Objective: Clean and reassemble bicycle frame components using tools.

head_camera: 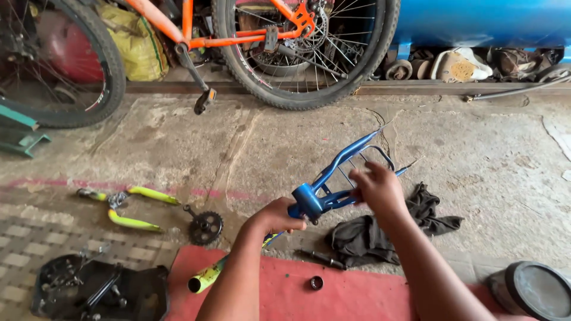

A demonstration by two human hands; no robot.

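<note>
Bike repair workshop: orange bike, loose chainring, concrete floor.

Both our bare forearms rise from the bottom edge toward twelve o'clock. Our left hand sits low and near centre, its fingers curled tight in a closed grip, knuckles turned toward two o'clock. Our right hand lies just at two o'clock of it, higher, wrist bent, back of the hand facing up, fingers folded down and closed toward nine o'clock.
</note>
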